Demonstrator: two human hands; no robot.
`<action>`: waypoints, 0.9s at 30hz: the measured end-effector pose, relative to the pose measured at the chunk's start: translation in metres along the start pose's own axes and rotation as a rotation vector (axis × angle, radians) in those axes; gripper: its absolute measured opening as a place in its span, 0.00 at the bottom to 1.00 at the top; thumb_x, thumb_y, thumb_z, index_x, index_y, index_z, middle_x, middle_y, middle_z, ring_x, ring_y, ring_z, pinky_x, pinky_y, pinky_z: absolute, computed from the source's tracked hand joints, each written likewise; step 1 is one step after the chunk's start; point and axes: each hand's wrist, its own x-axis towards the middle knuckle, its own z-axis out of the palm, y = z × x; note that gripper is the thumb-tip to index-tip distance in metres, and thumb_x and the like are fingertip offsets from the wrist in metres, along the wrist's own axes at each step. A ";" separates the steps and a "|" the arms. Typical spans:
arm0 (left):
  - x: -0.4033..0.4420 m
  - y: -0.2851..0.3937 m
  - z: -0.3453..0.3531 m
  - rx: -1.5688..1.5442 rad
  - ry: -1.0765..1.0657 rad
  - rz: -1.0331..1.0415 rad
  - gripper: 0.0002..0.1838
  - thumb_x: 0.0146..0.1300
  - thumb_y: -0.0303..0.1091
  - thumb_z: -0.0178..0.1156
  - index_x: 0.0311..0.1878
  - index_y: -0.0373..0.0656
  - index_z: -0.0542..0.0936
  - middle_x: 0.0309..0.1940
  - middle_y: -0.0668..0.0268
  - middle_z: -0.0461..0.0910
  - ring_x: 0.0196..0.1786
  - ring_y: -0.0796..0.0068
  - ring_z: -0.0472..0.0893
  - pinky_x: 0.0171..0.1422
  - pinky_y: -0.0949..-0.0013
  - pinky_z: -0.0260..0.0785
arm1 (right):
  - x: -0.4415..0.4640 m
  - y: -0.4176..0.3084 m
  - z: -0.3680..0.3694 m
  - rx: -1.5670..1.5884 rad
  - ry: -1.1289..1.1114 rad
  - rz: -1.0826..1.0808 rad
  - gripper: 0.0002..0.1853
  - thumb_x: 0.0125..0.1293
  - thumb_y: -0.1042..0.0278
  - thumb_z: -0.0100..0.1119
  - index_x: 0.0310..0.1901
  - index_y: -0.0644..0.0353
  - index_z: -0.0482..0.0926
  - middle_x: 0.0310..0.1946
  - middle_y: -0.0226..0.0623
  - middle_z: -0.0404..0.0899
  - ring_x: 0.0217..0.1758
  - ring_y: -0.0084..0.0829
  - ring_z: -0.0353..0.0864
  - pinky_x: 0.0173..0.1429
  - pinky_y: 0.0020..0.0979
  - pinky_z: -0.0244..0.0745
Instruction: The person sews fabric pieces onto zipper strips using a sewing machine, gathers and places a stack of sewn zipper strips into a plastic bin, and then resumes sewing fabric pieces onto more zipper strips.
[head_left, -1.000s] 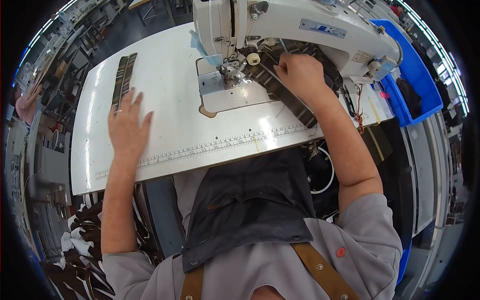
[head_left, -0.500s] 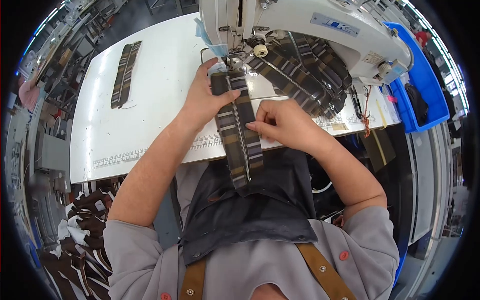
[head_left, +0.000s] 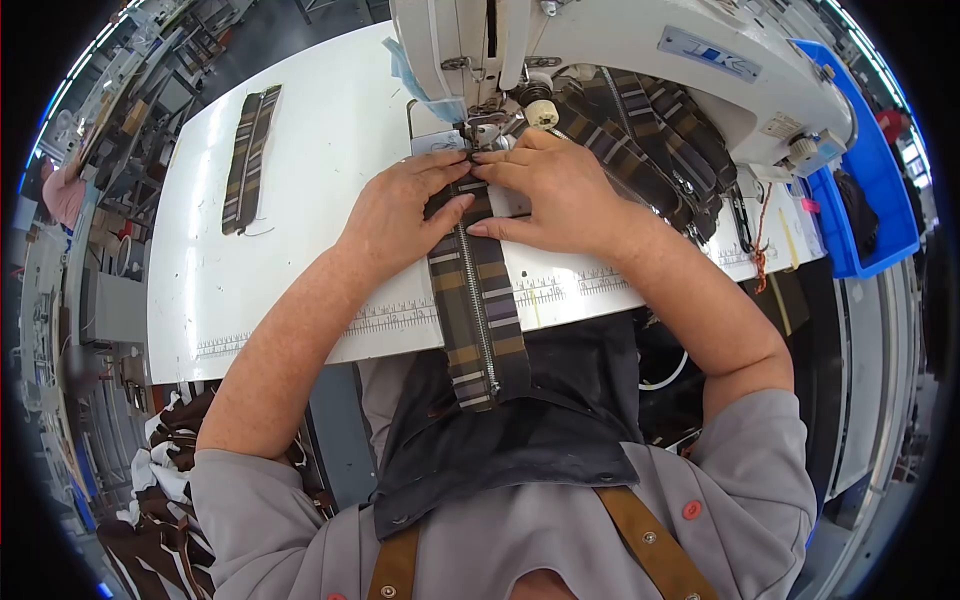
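Observation:
A dark striped fabric strip with a metal zipper [head_left: 474, 310] runs from under the sewing machine's needle area [head_left: 482, 132] down over the table's front edge to my apron. My left hand [head_left: 405, 205] grips the strip's left side near its far end, thumb on the cloth by the zipper teeth. From the right, my right hand [head_left: 565, 190] holds the same end, its thumb and fingertips on the cloth. The fingertips of both hands nearly meet just in front of the presser foot. Part of the strip's far end is hidden beneath them.
Another striped zipper strip [head_left: 250, 160] lies on the white table [head_left: 310, 215] to the left. Several more are heaped [head_left: 660, 150] under the machine arm [head_left: 620, 30]. Small scissors [head_left: 741, 218] lie at the right, near a blue bin [head_left: 890, 245]. Brown-and-white cloth [head_left: 165, 500] is at lower left.
My right hand has moved up from the strip's right edge to its far end, by the presser foot. The left fingers have drawn in over that end. The strip lies straighter, and the view has shifted slightly.

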 end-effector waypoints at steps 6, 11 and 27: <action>0.005 -0.005 0.003 0.023 0.010 0.056 0.22 0.66 0.36 0.73 0.60 0.36 0.86 0.65 0.54 0.84 0.66 0.54 0.84 0.70 0.58 0.78 | 0.002 0.003 0.003 -0.031 0.037 -0.023 0.30 0.58 0.39 0.75 0.49 0.61 0.90 0.49 0.35 0.90 0.50 0.39 0.85 0.53 0.39 0.83; 0.006 -0.006 0.002 -0.053 -0.013 0.036 0.23 0.66 0.35 0.73 0.61 0.36 0.85 0.65 0.54 0.84 0.66 0.53 0.84 0.71 0.58 0.77 | 0.001 0.003 0.003 -0.037 0.069 -0.039 0.29 0.57 0.41 0.76 0.47 0.61 0.90 0.48 0.35 0.89 0.49 0.38 0.85 0.51 0.39 0.83; 0.006 -0.003 0.001 0.076 -0.019 0.085 0.29 0.66 0.43 0.72 0.66 0.37 0.82 0.69 0.53 0.80 0.74 0.52 0.77 0.84 0.52 0.64 | -0.003 0.005 0.008 0.008 0.092 -0.017 0.29 0.57 0.44 0.74 0.50 0.61 0.89 0.46 0.34 0.88 0.49 0.37 0.83 0.50 0.40 0.83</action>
